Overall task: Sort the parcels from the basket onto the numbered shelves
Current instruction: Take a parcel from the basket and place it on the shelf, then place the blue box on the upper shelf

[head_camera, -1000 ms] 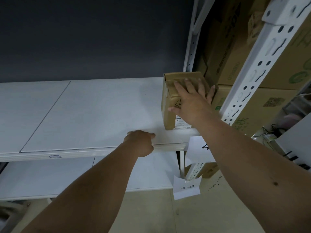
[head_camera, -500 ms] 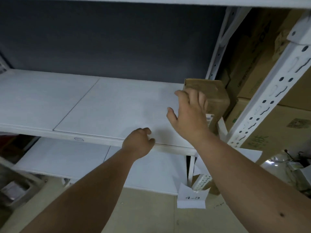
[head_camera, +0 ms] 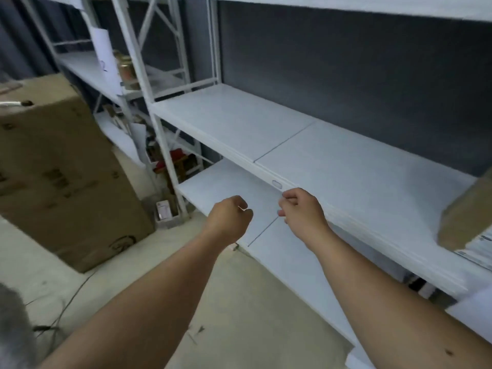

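A brown cardboard parcel (head_camera: 464, 217) stands on the white shelf (head_camera: 346, 166) at the far right, partly cut off by the frame edge, with a white label at its lower corner. My right hand (head_camera: 302, 211) hangs in front of the shelf's front edge, fingers loosely curled, holding nothing, well left of the parcel. My left hand (head_camera: 230, 217) floats beside it over the lower shelf (head_camera: 229, 187), curled into a loose fist and empty. The basket is out of view.
A large cardboard box (head_camera: 58, 166) stands on the floor at the left. Behind it more white racks (head_camera: 133, 57) hold jars and small items. Cables lie on the floor near the lower left.
My right hand has let go of the parcel and pulled back to the left. My view has swung left, so the parcel now sits at the right edge. The left hand left the shelf edge.
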